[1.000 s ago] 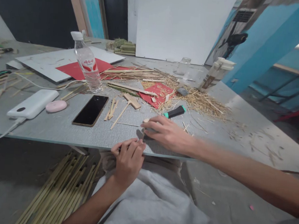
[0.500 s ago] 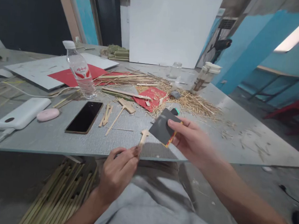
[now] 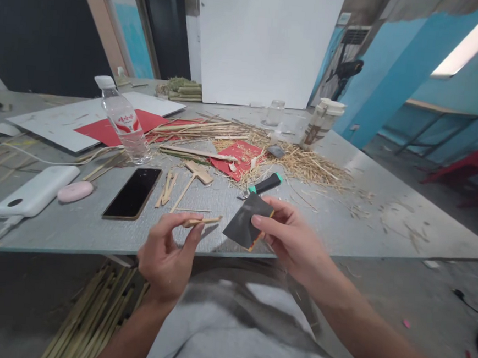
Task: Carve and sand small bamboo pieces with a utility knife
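Observation:
Between the thumb and fingers of my left hand [image 3: 169,253] is a small carved wooden piece [image 3: 202,221], lying nearly level with its tip to the right. My right hand [image 3: 295,233] grips a dark grey square of sandpaper [image 3: 244,219] that has a yellow and red edge. A small gap separates the sandpaper from the wooden piece, both above the table's front edge. Behind the sandpaper lies a black and green handled tool [image 3: 268,183], partly covered. Just beyond my left hand are a T-shaped wooden piece [image 3: 198,172] and several short wooden strips [image 3: 166,189].
To the left are a phone [image 3: 132,194], a pink oval case [image 3: 74,191], a white power bank [image 3: 35,190] with a cable and an upright water bottle [image 3: 125,123]. Straw shavings [image 3: 312,165], red paper [image 3: 238,156], a glass jar [image 3: 275,113] and a lidded container [image 3: 322,125] stand farther back.
My left hand has turned and moved slightly left, tipping the wooden piece from upright-pointing to nearly level. The sandpaper has shifted left and down, uncovering more of the black and green tool.

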The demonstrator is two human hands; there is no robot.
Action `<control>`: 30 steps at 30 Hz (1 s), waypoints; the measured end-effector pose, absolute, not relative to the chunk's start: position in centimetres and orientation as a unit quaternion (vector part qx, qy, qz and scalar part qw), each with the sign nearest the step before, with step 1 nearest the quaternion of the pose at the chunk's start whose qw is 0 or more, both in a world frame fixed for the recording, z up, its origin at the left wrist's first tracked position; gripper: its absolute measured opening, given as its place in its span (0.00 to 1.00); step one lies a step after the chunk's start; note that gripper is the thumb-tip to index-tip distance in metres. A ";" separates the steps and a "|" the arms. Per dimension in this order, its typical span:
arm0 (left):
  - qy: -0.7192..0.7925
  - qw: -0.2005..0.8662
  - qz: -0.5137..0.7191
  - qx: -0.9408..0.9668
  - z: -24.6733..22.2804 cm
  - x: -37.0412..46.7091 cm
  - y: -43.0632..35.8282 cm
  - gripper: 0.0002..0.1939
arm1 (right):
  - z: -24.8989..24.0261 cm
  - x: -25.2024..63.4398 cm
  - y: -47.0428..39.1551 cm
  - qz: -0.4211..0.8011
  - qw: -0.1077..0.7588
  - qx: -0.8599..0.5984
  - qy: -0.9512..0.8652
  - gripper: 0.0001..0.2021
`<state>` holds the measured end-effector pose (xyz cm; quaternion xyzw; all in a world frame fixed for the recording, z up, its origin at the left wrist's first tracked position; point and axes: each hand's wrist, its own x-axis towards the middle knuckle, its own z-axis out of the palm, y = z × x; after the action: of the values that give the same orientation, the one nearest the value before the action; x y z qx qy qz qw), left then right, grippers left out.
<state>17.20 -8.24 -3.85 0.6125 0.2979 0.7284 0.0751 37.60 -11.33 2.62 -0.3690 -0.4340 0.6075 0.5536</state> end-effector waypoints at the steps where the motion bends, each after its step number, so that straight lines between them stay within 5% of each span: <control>1: 0.303 0.087 0.743 0.590 -3.7 17.6 -8.0 0.24 | 2.3 37.5 -11.3 0.595 0.563 -0.366 -0.441 0.09; 4: 0.278 0.080 0.752 0.592 -3.2 18.0 -7.6 0.19 | 1.3 37.6 -11.2 0.507 0.606 -0.337 -0.512 0.05; 8: 0.217 -0.002 0.723 0.656 -2.7 16.9 -8.1 0.12 | 0.6 37.9 -11.4 0.316 0.639 -0.306 -0.631 0.13; 12: 0.210 -0.020 0.707 0.675 -2.8 16.4 -8.6 0.10 | 0.2 37.9 -11.7 0.260 0.637 -0.308 -0.657 0.17; 25: 0.355 0.359 0.722 0.473 -2.0 19.8 -7.7 0.12 | -2.2 37.6 -11.4 0.375 0.682 -0.368 -0.509 0.07; 30: 0.368 0.460 0.649 0.481 -1.6 19.9 -7.9 0.25 | -1.6 37.2 -11.6 0.444 0.673 -0.374 -0.457 0.11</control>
<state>19.93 -7.88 -1.63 0.4808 0.3677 0.6494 0.4603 37.24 -11.55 -1.64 -0.3745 -0.4574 0.4444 0.6731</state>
